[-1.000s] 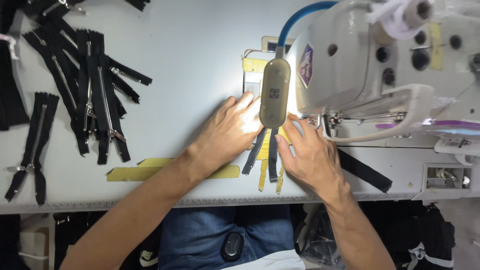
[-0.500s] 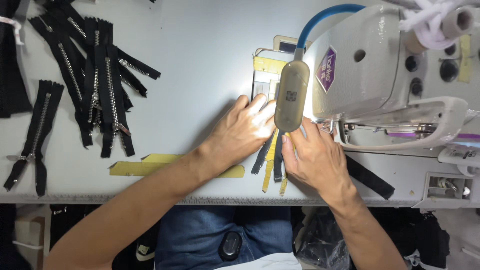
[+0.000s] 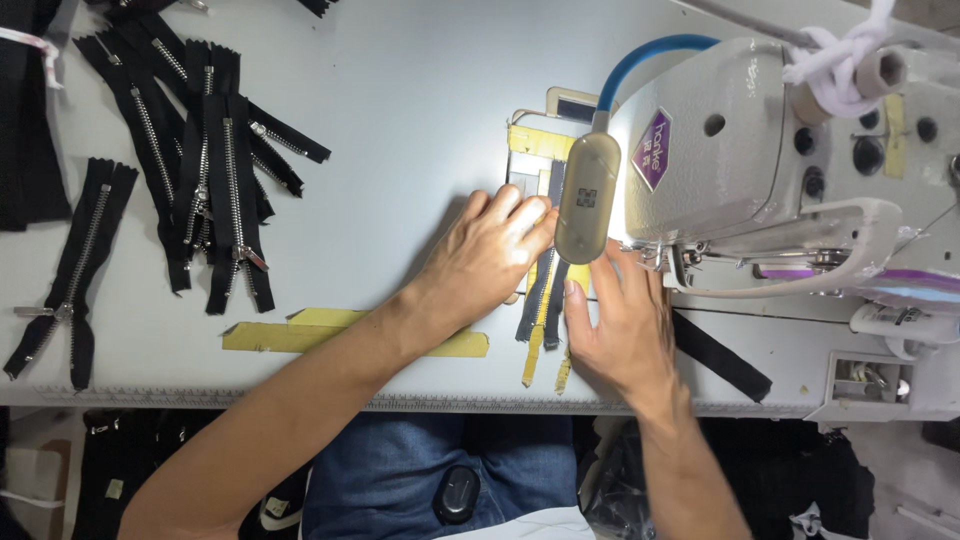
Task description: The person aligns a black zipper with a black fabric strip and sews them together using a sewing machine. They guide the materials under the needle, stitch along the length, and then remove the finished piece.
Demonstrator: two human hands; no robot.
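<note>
No box, tray or bin shows on the worktop; the spare pieces lie loose on it.

The dark zipper with yellowish tape lies near the middle of the worktop, just left of the sewing machine and under its oval lamp. Its long axis runs near to far, leaning slightly to the right as it goes away; the near ends fan out toward the worktop's near edge, and the far end is hidden beneath the lamp and the hands.

The left hand lies palm down on the left side of the zipper, fingers stretched out flat and close together, pressing rather than gripping. The right hand lies flat on the zipper's right side, beside the machine's needle area, fingers extended and slightly spread; whether any fingertip pinches the tape I cannot tell, as the lamp covers that spot.

A black strip runs out from under the right hand toward the near right. A band of yellow tape is stuck along the near part of the worktop, left of the zipper. Far left lies a heap of black zippers with metal teeth, and one more black zipper lies apart near the left edge.

The worktop is pale grey and smooth, brightly lit by the lamp. Below its near edge show the person's blue jeans and dark cloth on the floor.
</note>
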